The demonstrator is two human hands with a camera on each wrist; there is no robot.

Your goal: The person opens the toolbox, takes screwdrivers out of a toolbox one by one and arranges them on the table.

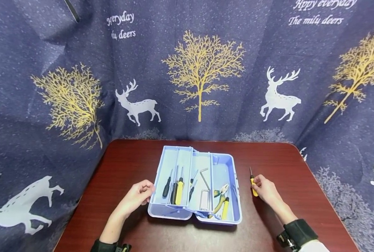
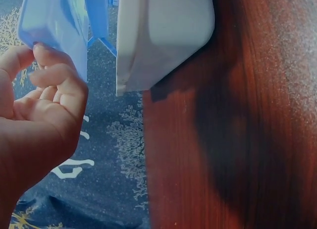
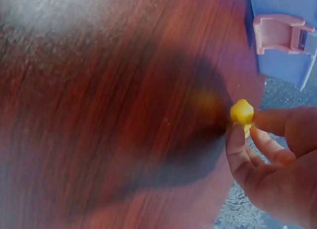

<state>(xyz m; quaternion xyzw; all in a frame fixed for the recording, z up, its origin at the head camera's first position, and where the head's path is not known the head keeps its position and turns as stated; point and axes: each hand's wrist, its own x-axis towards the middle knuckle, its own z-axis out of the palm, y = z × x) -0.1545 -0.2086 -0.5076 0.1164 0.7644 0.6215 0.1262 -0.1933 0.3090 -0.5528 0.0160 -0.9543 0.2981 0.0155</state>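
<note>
A light-blue toolbox [image 1: 191, 214] stands unfolded on the table, its trays spread out. My left hand [image 1: 139, 194] is at the left tray [image 1: 169, 154], thumb and finger pinching its edge; the left wrist view shows the fingertips on the blue plastic. To the right of the toolbox, my right hand [image 1: 265, 189] pinches a screwdriver [image 1: 254, 187] with a yellow and black handle, its shaft pointing away from me. In the right wrist view only the yellow handle end [image 3: 242, 111] shows between thumb and fingers.
The left tray holds a black screwdriver [image 1: 166, 189], a yellow-handled one [image 1: 179, 190] and others. Hex keys [image 1: 205, 178] lie in the middle tray. Pliers [image 1: 220, 197] and a yellow-handled tool [image 1: 225, 209] lie in the right compartment. A pink latch [image 3: 277, 34] sits on the toolbox side.
</note>
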